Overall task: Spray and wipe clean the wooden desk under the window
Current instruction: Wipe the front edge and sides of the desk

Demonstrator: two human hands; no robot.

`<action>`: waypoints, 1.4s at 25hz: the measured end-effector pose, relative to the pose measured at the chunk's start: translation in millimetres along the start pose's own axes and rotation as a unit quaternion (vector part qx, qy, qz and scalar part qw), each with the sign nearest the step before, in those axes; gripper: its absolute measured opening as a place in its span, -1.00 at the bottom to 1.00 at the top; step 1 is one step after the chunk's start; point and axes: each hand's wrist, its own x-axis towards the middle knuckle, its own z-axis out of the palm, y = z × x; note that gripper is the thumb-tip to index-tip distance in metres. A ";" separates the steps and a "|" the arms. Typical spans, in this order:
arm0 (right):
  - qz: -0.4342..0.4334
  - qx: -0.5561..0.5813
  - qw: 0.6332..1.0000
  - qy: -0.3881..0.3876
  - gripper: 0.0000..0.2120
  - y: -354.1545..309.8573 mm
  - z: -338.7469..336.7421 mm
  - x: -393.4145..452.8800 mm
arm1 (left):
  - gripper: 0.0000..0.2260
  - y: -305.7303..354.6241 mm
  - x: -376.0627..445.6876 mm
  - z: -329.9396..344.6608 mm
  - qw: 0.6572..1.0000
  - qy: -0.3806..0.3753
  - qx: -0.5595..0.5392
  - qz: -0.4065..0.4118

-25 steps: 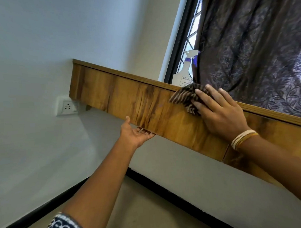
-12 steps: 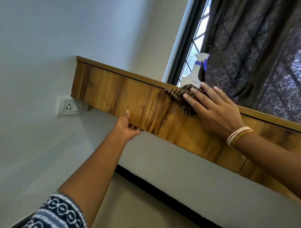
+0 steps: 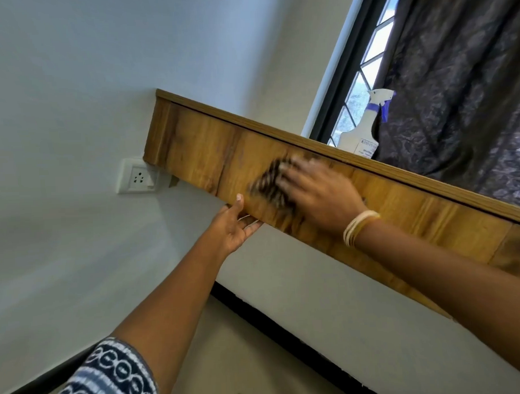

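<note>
The wooden desk (image 3: 198, 149) juts from the wall under the window; I see its front apron from below. My right hand (image 3: 317, 192) presses a dark striped cloth (image 3: 267, 187) flat against that apron, both blurred by motion. My left hand (image 3: 234, 224) grips the apron's lower edge just left of the cloth, thumb on the front face and fingers tucked under. A white spray bottle (image 3: 365, 128) with a blue collar stands on the desk top, behind and to the right of my right hand, partly hidden by the desk edge.
A dark patterned curtain (image 3: 461, 80) hangs over the window (image 3: 363, 54) behind the bottle. A white wall socket (image 3: 138, 179) sits just below the desk's left end. A black skirting strip (image 3: 287, 340) runs along the wall base above the beige floor.
My right hand has swept the cloth leftward and downward along the apron, from near the top edge to mid-height. My left hand stays on the lower edge. The view has shifted.
</note>
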 end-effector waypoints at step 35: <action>0.026 -0.074 0.997 -0.018 -0.50 -52.1 33.5 165.2 | -0.73 34.6 23.3 -23.2 0.990 0.050 -0.116 0.064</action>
